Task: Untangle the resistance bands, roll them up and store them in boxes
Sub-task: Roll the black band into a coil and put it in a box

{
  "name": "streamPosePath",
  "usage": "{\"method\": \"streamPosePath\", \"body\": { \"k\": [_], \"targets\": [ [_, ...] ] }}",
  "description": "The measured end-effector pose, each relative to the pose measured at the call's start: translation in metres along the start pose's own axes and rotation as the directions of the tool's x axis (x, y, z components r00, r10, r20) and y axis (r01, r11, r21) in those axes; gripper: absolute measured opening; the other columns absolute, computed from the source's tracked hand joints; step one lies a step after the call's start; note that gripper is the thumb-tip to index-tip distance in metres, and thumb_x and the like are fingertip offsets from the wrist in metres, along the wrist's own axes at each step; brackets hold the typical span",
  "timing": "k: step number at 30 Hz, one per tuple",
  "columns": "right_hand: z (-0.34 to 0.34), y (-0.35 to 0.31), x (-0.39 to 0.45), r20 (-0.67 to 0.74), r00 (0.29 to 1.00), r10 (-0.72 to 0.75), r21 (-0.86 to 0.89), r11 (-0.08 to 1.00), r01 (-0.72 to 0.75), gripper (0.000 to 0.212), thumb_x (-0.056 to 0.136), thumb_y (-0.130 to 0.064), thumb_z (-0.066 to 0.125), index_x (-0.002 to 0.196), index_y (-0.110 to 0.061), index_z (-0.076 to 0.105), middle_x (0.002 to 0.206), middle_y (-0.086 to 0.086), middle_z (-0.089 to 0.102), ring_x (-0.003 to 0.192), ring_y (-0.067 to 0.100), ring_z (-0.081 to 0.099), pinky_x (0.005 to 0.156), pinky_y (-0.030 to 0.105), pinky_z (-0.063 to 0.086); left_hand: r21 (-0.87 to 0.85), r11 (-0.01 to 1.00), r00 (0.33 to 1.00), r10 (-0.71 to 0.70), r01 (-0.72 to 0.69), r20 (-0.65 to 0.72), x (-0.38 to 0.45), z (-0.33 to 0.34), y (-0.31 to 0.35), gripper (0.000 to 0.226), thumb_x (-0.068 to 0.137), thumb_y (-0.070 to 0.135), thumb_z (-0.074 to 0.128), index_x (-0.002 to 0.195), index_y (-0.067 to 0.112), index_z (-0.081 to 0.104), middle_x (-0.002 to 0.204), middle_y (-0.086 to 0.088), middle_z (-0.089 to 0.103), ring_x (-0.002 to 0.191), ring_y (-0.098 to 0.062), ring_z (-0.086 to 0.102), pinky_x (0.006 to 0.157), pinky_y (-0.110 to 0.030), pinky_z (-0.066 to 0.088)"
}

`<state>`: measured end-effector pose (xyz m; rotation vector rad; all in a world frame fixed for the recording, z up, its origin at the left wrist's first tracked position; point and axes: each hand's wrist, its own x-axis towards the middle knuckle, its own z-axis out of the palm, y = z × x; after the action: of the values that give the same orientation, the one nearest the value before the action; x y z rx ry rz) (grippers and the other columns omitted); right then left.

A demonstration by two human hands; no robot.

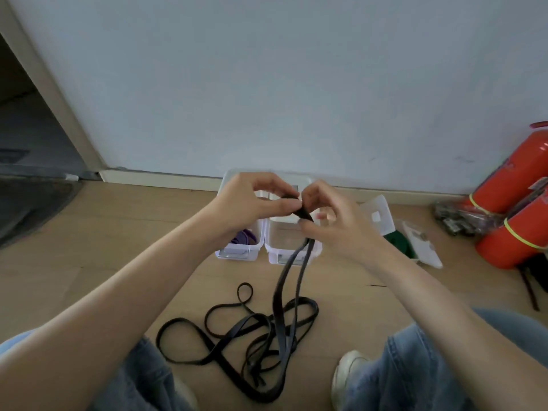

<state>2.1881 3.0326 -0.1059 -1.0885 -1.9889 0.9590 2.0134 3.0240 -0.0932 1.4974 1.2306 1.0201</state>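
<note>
A long black resistance band (pixel 281 298) hangs from both my hands and lies in loose loops on the wood floor between my knees. My left hand (pixel 252 200) pinches its top end between thumb and fingers. My right hand (pixel 329 215) pinches the same end just beside it, above two clear plastic boxes. The left box (pixel 237 250) holds a rolled purple band (pixel 244 235). The right box (pixel 292 250) looks empty, and the black band hangs in front of it.
A clear box lid (pixel 378 213) and a green band (pixel 398 243) lie to the right of the boxes, near a white flat piece (pixel 424 247). Two red fire extinguishers (pixel 510 209) lean at the far right. The wall and baseboard stand just behind the boxes. A dark mat (pixel 26 209) is at left.
</note>
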Motion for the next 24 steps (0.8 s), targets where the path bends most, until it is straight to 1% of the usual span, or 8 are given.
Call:
{"method": "streamPosePath", "body": {
  "k": [3,5,9,12,13,17,20,24],
  "targets": [
    [-0.001,0.002,-0.002,-0.092,0.994,0.056,0.298,0.954,-0.026,0.022,0.078,-0.007,0.062,0.077,-0.028,0.056,0.070,-0.008,0.058,0.061,0.014,0.057,0.060,0.023,0.046,-0.221,0.969,0.994,-0.109,0.110,0.017,0.004,0.005,-0.001,0.018,0.073,0.022,0.075,0.083,0.010,0.065,0.092,-0.003,0.070,0.082,-0.011,0.070,0.080,-0.018,0.052],
    [-0.006,0.001,-0.003,-0.150,0.986,0.076,0.312,0.950,-0.026,0.024,0.083,-0.001,0.064,0.079,-0.024,0.062,0.070,-0.008,0.064,0.059,0.008,0.059,0.060,0.020,0.046,-0.248,0.955,0.987,-0.154,0.160,0.041,0.004,0.010,-0.001,0.022,0.077,0.029,0.072,0.078,0.010,0.060,0.094,-0.010,0.069,0.088,-0.018,0.070,0.094,-0.033,0.049],
    [-0.014,-0.003,-0.007,-0.133,0.990,-0.049,0.030,0.998,0.054,0.020,0.081,-0.003,0.068,0.084,-0.023,0.069,0.083,-0.009,0.070,0.080,0.004,0.065,0.075,0.018,0.049,0.105,0.987,0.988,-0.133,0.125,0.077,0.001,0.004,0.001,0.021,0.074,0.032,0.075,0.075,0.013,0.065,0.078,0.003,0.073,0.082,-0.016,0.067,0.084,-0.037,0.050],
    [-0.008,-0.004,-0.011,-0.112,0.976,-0.189,-0.243,0.957,0.158,0.014,0.078,-0.005,0.072,0.089,-0.014,0.073,0.088,-0.001,0.061,0.081,0.008,0.058,0.074,0.017,0.046,0.185,0.965,0.964,-0.217,0.187,0.153,-0.007,0.004,0.000,0.034,0.063,0.038,0.083,0.077,0.012,0.068,0.082,-0.005,0.072,0.083,-0.034,0.065,0.091,-0.056,0.047],
    [-0.007,-0.005,-0.013,-0.122,0.968,-0.221,-0.260,0.948,0.184,0.013,0.077,-0.005,0.073,0.089,-0.011,0.072,0.088,0.001,0.059,0.080,0.012,0.058,0.073,0.019,0.047,0.184,0.961,0.959,-0.234,0.204,0.162,-0.010,0.006,0.000,0.037,0.060,0.039,0.084,0.080,0.012,0.068,0.083,-0.005,0.072,0.081,-0.031,0.065,0.095,-0.058,0.045],
    [-0.005,-0.010,-0.018,-0.151,0.960,-0.234,-0.181,0.962,0.206,0.018,0.077,-0.008,0.074,0.081,-0.015,0.058,0.082,0.001,0.063,0.073,0.016,0.065,0.071,0.031,0.053,0.067,0.970,0.952,-0.243,0.235,0.185,-0.018,0.012,-0.005,0.033,0.070,0.031,0.079,0.101,0.026,0.066,0.090,0.001,0.073,0.086,-0.019,0.068,0.102,-0.058,0.038],
    [-0.011,-0.007,-0.020,-0.039,0.996,-0.081,-0.042,0.996,0.080,0.022,0.077,-0.010,0.074,0.082,-0.025,0.059,0.086,-0.004,0.067,0.079,0.010,0.067,0.077,0.033,0.056,0.064,0.970,0.956,-0.241,0.233,0.167,-0.021,0.010,-0.007,0.016,0.078,0.026,0.072,0.093,0.021,0.073,0.093,-0.001,0.074,0.091,-0.021,0.067,0.103,-0.052,0.040],
    [-0.006,-0.001,-0.023,0.034,0.999,0.009,-0.003,1.000,-0.009,0.035,0.072,-0.023,0.078,0.098,-0.030,0.057,0.101,-0.014,0.060,0.082,0.006,0.064,0.075,0.025,0.055,-0.098,0.957,0.960,-0.263,0.272,0.095,-0.021,0.011,-0.011,0.040,0.066,0.037,0.074,0.096,0.011,0.072,0.100,-0.011,0.071,0.097,-0.021,0.064,0.107,-0.048,0.038]
  ]
}}
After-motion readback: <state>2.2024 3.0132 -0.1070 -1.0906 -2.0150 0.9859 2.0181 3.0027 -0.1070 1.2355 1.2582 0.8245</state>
